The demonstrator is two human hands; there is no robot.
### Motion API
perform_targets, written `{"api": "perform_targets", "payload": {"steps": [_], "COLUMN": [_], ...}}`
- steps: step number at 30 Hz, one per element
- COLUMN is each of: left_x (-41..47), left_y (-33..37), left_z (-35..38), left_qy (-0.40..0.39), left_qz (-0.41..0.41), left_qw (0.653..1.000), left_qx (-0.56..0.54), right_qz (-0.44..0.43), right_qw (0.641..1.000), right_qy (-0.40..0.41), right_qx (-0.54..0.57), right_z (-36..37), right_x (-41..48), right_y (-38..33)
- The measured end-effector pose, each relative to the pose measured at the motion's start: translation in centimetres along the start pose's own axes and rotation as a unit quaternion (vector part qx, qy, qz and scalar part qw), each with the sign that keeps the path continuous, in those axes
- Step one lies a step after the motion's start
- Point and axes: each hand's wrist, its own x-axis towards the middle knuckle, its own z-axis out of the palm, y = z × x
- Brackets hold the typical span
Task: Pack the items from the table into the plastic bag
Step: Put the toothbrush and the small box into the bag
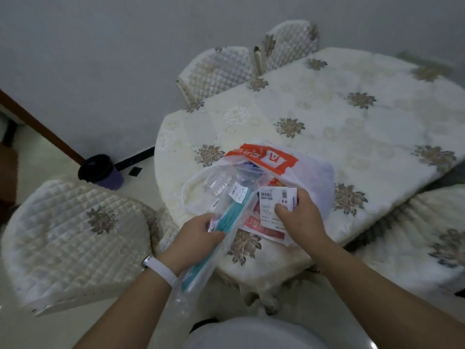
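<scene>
Two hands are busy here, and there is only one view, from the head camera looking down.

The left hand (201, 231) is closed around a long teal thing in a clear wrapper (224, 222). What the thing is, I cannot tell. Its long line runs from down near the person's left wrist, up and to the right, with its far end poking toward the open mouth of the plastic bag (312, 182). So the bag lies up and to the right of that grip, and the long thing already points that way. I think a push along its own line would slide it in.

The right hand (298, 215) is closed on a small white box (276, 205) with a barcode label. The box sits just beside the bag's mouth, over a red and white packet (266, 229) lying flat on the table. This hand is nearer to the bag. An orange and white packet (264, 157) shows at the top of the bag, and a clear bottle (219, 183) can be seen through the plastic.

The bag lies at the near edge of a round table (352, 109) with a cream cloth and brown flower prints. The rest of the cloth looks bare, so most packing seems done.

Padded chairs (75, 238) with quilted covers stand around the table. A dark bin (97, 170) stands on the pale floor by the grey wall.
</scene>
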Motion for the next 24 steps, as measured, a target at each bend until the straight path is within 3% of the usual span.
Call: {"api": "perform_targets", "payload": {"steps": [6,12,18,24], "left_x": [5.3,10.5,13.8,16.7], "left_y": [0.6,1.5,1.8,1.7], "left_z": [-1.5,-3.1,-4.5,-3.3], "left_qy": [-0.074,-0.142,-0.190,-0.268], "left_qz": [0.046,0.099,0.186,0.267], "left_qw": [0.994,0.981,0.962,0.922], "left_qx": [0.061,0.084,0.063,0.083], "right_qz": [0.054,0.112,0.186,0.178], "right_qw": [0.997,0.983,0.947,0.909], "right_qy": [0.041,0.147,0.261,0.376], "right_qx": [0.025,0.014,0.016,0.002], "right_z": [1.6,2.5,3.3,4.7], "right_x": [0.4,0.8,1.7,2.1], "right_y": [0.6,0.3,-0.4,-1.3]}}
